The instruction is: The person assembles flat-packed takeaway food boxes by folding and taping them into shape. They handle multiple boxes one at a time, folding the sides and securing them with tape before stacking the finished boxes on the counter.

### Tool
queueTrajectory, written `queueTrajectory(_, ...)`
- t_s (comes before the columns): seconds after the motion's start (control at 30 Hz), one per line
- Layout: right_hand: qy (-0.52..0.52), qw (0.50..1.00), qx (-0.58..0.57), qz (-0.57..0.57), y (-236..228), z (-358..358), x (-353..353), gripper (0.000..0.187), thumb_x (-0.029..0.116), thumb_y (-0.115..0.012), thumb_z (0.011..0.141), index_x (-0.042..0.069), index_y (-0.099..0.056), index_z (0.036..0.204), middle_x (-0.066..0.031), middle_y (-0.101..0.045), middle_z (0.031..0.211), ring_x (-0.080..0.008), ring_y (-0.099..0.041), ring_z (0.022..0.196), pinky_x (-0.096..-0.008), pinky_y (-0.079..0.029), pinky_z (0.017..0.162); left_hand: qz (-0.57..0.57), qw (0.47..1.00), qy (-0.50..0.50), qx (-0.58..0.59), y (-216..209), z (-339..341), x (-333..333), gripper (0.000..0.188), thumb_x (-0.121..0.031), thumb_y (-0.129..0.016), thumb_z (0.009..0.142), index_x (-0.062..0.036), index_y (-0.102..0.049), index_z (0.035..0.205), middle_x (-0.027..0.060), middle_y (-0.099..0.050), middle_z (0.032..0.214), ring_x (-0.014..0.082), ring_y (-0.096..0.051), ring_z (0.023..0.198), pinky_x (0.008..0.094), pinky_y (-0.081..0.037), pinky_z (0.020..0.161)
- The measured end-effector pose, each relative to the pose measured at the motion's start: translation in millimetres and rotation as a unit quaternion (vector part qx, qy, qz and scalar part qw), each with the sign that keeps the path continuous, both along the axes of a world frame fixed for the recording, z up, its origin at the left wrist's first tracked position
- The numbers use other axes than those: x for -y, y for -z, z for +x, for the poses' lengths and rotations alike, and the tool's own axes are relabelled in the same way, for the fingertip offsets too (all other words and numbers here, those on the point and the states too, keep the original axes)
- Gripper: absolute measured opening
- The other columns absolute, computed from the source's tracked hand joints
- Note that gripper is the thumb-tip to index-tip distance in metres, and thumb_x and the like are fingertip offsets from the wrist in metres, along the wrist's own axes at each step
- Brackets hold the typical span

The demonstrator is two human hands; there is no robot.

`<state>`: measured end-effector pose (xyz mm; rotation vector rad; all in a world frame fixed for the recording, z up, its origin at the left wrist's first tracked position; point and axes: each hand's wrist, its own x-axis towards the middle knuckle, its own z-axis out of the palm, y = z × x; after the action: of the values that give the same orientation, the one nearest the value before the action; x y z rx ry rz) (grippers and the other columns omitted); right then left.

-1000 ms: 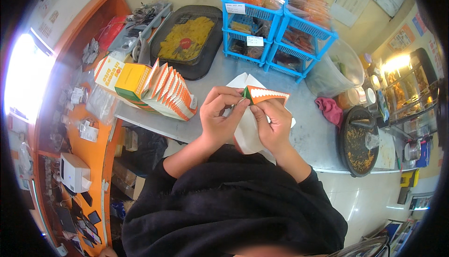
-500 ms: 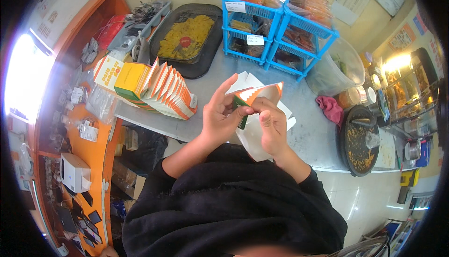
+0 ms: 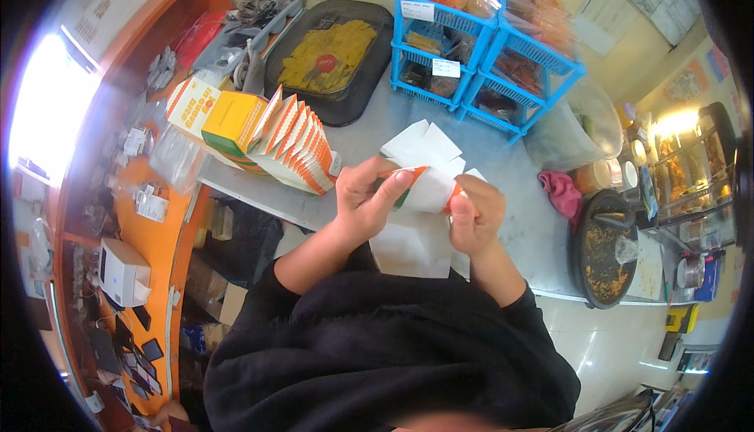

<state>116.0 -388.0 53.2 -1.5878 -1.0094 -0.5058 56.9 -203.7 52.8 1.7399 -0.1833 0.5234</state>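
Between my two hands is a small paper food box (image 3: 428,190), orange and green outside and white inside. My left hand (image 3: 365,200) pinches its left side with thumb and fingers. The right hand (image 3: 477,214) grips the other end, fingers curled behind the card. Flat white box blanks (image 3: 424,148) lie on the metal counter just beyond, and another pale sheet (image 3: 412,247) lies below my hands, close to my body. To the left stands a row of nested folded boxes (image 3: 294,145) in orange, white and yellow.
A dark tray of yellow food (image 3: 330,59) sits at the back left. Blue stacked baskets (image 3: 471,59) hold bagged items. Right of them are a clear tub (image 3: 577,137), a pink cloth (image 3: 559,190) and a black mortar (image 3: 603,251). An orange shelf (image 3: 149,259) runs along the left.
My hands have moved apart, the right one swinging outward. The box has turned from a pointed fold to show its white inside. The view has shifted slightly.
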Motion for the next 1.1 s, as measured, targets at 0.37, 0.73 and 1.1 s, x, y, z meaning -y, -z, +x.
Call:
queueTrajectory(0.37, 0.287, 0.926, -0.212, 0.124, 7.8, 29.5, 7.2, 0.043, 0.030, -0.046, 0.104, -0.002, -0.046, 0.133, -0.0167, -0.055, 0.126, -0.0222, -0.059, 0.104, -0.0330, -0.046, 0.090, -0.235, 0.952, 0.192, 0.046, 9.6, 16.6, 2.4, 0.126, -0.044, -0.087, 0.066, -0.0036, -0.007, 0.154, 0.0149, -0.034, 0.148, 0.0264, -0.038, 0.135, 0.0447, -0.034, 0.110)
queueTrajectory(0.73, 0.031, 0.959, -0.271, -0.081, 15.2, 22.2, -23.3, 0.053, 0.018, -0.071, 0.086, 0.005, -0.057, 0.135, -0.0217, -0.044, 0.147, -0.0350, -0.044, 0.136, -0.0403, -0.036, 0.110, -0.239, 0.951, 0.180, -0.074, 31.6, 10.7, -11.1, 0.093, -0.043, -0.072, 0.082, -0.0048, -0.024, 0.152, 0.0126, -0.035, 0.147, 0.0241, -0.033, 0.138, 0.0420, -0.029, 0.113)
queueTrajectory(1.1, 0.028, 0.951, 0.275, -0.136, -38.5, 28.9, -46.9, 0.038, -0.001, -0.061, 0.082, 0.008, -0.068, 0.119, -0.0202, -0.059, 0.132, -0.0468, -0.053, 0.124, -0.0546, -0.040, 0.106, -0.299, 0.928, 0.160, -0.151, -42.4, -17.6, -39.7, 0.074, -0.033, -0.071, 0.089, 0.0005, -0.037, 0.146, 0.0130, -0.044, 0.144, 0.0240, -0.041, 0.133, 0.0366, -0.034, 0.108)
